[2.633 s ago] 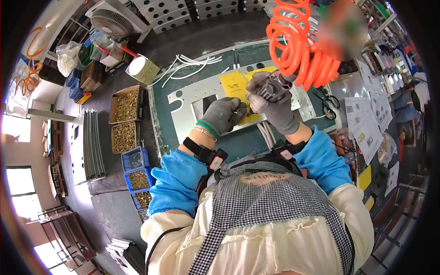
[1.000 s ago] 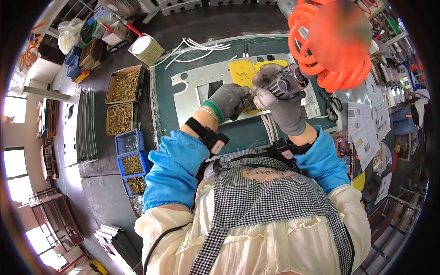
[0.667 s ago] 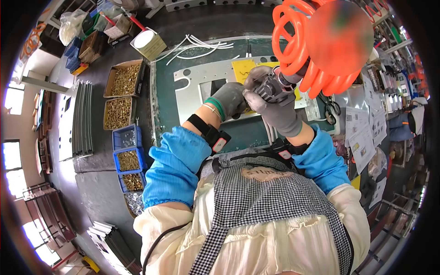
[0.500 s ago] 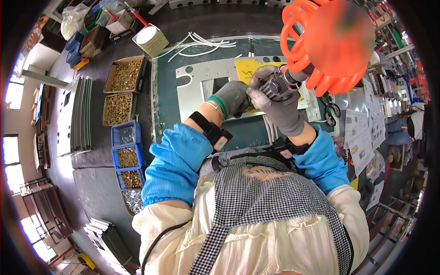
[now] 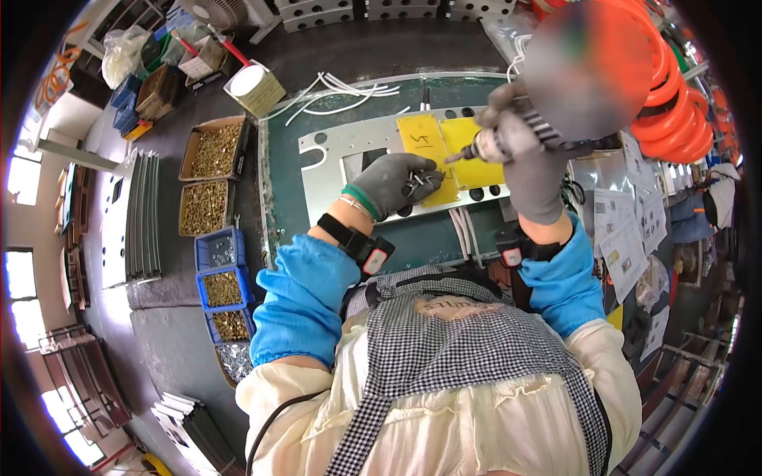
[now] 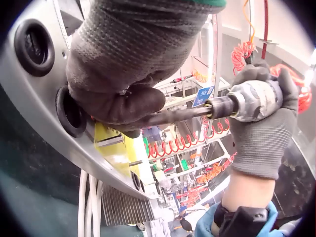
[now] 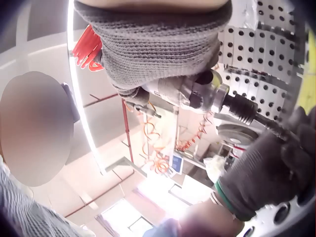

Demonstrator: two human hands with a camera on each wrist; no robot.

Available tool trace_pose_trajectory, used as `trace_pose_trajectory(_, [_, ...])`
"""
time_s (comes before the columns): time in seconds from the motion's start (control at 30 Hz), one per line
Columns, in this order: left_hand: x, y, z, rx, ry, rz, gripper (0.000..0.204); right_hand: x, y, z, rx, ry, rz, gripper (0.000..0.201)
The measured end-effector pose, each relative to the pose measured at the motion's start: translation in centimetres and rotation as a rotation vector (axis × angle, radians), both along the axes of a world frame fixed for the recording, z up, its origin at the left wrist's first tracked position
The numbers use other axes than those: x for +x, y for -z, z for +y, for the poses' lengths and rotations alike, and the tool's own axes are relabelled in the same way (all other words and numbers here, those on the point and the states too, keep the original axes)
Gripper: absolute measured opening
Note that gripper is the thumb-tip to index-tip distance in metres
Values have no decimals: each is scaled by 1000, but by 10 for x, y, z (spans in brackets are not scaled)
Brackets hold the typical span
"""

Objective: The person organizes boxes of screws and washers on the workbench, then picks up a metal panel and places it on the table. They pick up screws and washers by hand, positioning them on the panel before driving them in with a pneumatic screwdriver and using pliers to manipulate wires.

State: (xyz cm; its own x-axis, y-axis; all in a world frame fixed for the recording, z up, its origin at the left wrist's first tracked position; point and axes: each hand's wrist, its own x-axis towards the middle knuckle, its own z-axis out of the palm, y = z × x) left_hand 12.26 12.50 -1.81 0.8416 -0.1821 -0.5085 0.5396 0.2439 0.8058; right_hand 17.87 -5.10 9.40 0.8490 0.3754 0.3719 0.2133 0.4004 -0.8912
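L hand: fingers curled in, a few small metal pcs held at the fingers, ends poking out; exact kind too small to tell. It's over the near half of the silver panel, by the yellow sheet w/ writing; can't tell if touching either.

R hand: wrapped round the driver, tool body across the palm, to the R of L hand & a bit farther fwd. Bit points L, tip right next to L fingertips; contact unclear. 2nd yellow sheet is under the bit, on panel's R part.

White tubes lie at panel's near edge, betw. the wrists. Orange hose coils beyond R hand, far R.
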Motion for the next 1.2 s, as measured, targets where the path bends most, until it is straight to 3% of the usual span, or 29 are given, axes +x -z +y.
trace_pose_trajectory(0.07, [-12, -19, 1, 559, 234, -425, 28, 6, 0, -7, 15, 115, 8, 27])
trace_pose_trajectory(0.1, [-8, 0, 3, 563, 266, -431, 36, 13, 12, -9, 52, 154, 0, 31])
trace_pose_trajectory(0.17, [-3, 26, 9, 465, 267, -537, 34, 16, 26, -12, 136, 171, 58, 36])
trace_pose_trajectory(0.23, [0, 27, 5, 135, 90, -305, 32, 11, 28, -11, 166, 173, 100, 36])
trace_pose_trajectory(0.3, [5, 11, -7, -409, -271, 269, 29, 9, 29, -10, 175, 160, 162, 36])
trace_pose_trajectory(0.4, [-5, 2, -2, -162, -64, 60, 25, 14, 39, -7, 192, 160, 79, 36])
trace_pose_trajectory(0.7, [0, 0, -12, -204, -250, 170, 22, 17, 30, -17, 189, 154, 150, 35])
trace_pose_trajectory(0.9, [1, 1, -6, -170, -135, 119, 20, 19, 33, -20, 182, 181, 124, 33])
trace_pose_trajectory(1.0, [4, -1, -15, -258, -328, 240, 21, 22, 39, -24, 137, 150, 135, 33])
trace_pose_trajectory(1.17, [3, 12, -11, -304, -295, 255, 22, 18, 48, -18, 90, 179, 208, 31])
trace_pose_trajectory(1.2, [3, 13, -10, -303, -278, 262, 21, 17, 53, -18, 65, 106, 238, 30])
